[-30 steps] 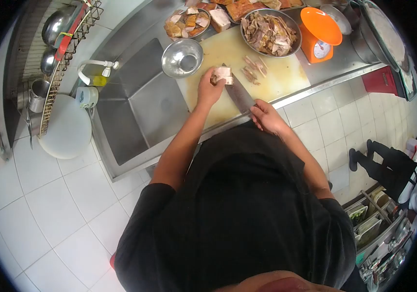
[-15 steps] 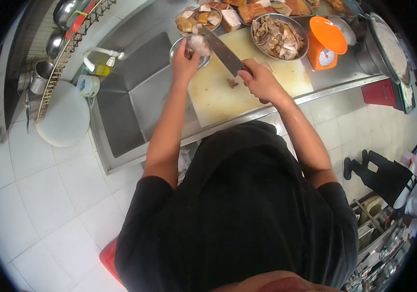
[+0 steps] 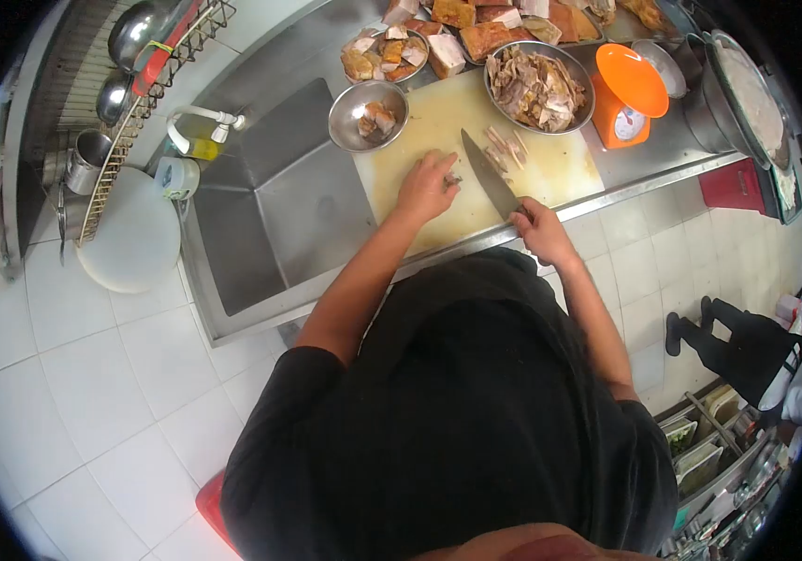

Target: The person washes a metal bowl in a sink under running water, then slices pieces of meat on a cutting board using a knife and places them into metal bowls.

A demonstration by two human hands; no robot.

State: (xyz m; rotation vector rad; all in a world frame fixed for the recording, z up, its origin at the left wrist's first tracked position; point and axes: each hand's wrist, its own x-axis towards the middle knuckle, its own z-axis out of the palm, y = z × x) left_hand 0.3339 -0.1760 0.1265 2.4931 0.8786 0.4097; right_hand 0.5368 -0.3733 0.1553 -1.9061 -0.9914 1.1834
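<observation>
My right hand (image 3: 543, 231) grips the handle of a wide-bladed kitchen knife (image 3: 488, 176). The blade lies low over the yellowed cutting board (image 3: 401, 187), its tip pointing away from me. To its left, my left hand (image 3: 427, 190) is bent down on the board, fingers closed at a small dark scrap of meat (image 3: 454, 179). Right of the blade lie thin meat strips (image 3: 505, 148). A steel bowl (image 3: 343, 120) with a few meat pieces (image 3: 376, 121) stands at the board's far left corner. Behind the board, a larger bowl (image 3: 591, 97) is heaped with sliced meat (image 3: 536, 86).
Chunks of roasted meat (image 3: 485, 37) and a plate of cut pieces (image 3: 384, 56) line the back. An orange scale (image 3: 627, 93) stands right. The sink (image 3: 270, 196) is on my left. Another person (image 3: 747, 346) stands far right.
My left hand has left the small bowl and come down to the scrap on the board. The knife has moved toward me and lowered. Meat strips at the right now show.
</observation>
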